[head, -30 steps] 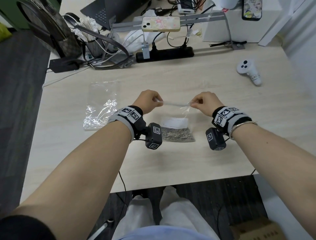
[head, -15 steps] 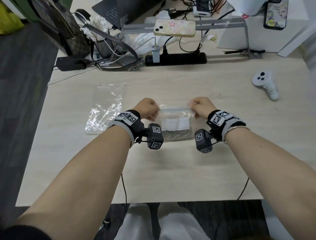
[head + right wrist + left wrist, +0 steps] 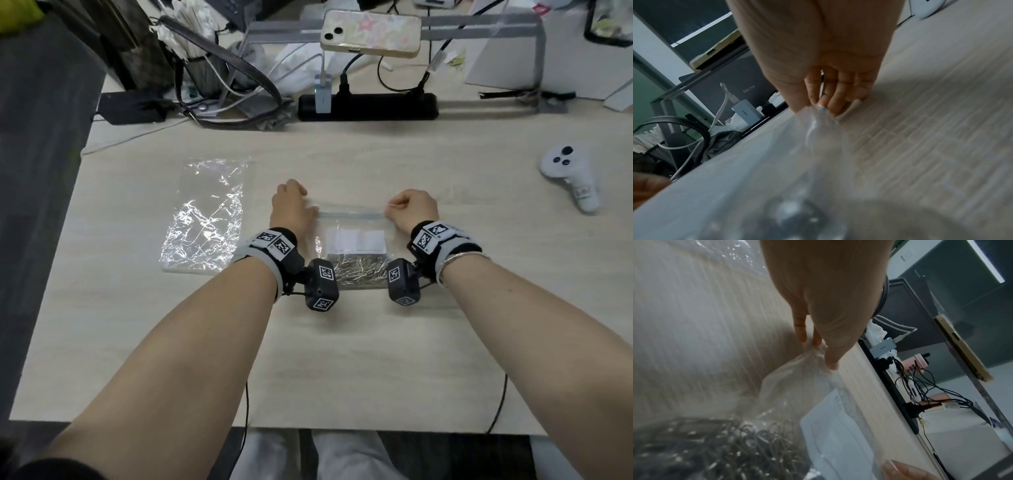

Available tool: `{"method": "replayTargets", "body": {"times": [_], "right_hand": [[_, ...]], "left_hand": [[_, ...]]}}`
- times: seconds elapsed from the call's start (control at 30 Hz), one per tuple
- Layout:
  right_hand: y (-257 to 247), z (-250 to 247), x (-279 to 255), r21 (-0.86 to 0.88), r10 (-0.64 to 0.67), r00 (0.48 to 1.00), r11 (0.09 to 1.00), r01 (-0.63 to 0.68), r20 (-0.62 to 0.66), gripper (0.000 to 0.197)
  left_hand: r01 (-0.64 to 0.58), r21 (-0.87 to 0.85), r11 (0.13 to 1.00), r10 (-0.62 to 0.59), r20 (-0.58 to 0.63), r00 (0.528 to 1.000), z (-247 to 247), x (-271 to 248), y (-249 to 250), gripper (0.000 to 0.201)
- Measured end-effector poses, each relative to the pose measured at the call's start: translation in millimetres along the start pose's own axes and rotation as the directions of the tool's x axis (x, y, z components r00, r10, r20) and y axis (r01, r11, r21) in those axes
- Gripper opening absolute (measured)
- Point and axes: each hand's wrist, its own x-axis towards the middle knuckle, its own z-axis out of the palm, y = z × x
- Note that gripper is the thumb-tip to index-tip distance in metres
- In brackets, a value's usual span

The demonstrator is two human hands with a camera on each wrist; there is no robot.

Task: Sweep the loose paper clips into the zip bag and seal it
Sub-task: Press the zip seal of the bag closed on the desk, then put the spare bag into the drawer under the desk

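At nine o'clock of the zip bag point(image 3: 352, 236), lying flat on the desk point(image 3: 342, 359) with paper clips point(image 3: 356, 270) inside, the left hand point(image 3: 291, 209) pinched one top corner; at three o'clock, the right hand point(image 3: 412, 209) pinched the other. The strip was best kept taut and pressed end to end.

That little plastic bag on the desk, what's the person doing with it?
A person is closing a clear zip bag that lies flat on the wooden desk. The left hand pinches one end of the bag's zip strip and the right hand pinches the other. The paper clips are already piled inside at the bag's near end. A second, crinkled clear bag lies untouched to the left. Whether the seal is fully pressed shut cannot be told.
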Motion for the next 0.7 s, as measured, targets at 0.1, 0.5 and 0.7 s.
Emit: {"method": "replayTargets", "body": {"times": [0.1, 0.5, 0.7], "right_hand": [[0.0, -2.4, -2.9, -0.029, 0.029, 1.0, 0.999, -0.029, 0.004, 0.017], [-55.3, 3.4, -51.6, -0.142, -0.199, 0.972, 0.973, 0.182, -0.124, 0.039], [-93.4, 44.2, -90.2, -0.11, -0.275, 0.959, 0.957, 0.267, -0.067, 0.035]], "left_hand": [[-0.249, 0.225, 0.942, 0.262, -0.028, 0.965, -5.5, -6.9, -0.2, 0.023], [-0.284, 0.129, 0.95, 0.251, 0.221, 0.942, -46.2, -30.7, -24.5, 0.035], [-0.105, 0.168, 0.98, 0.087, 0.11, 0.99, -99.2, -37.1, -74.4, 0.038]]}}
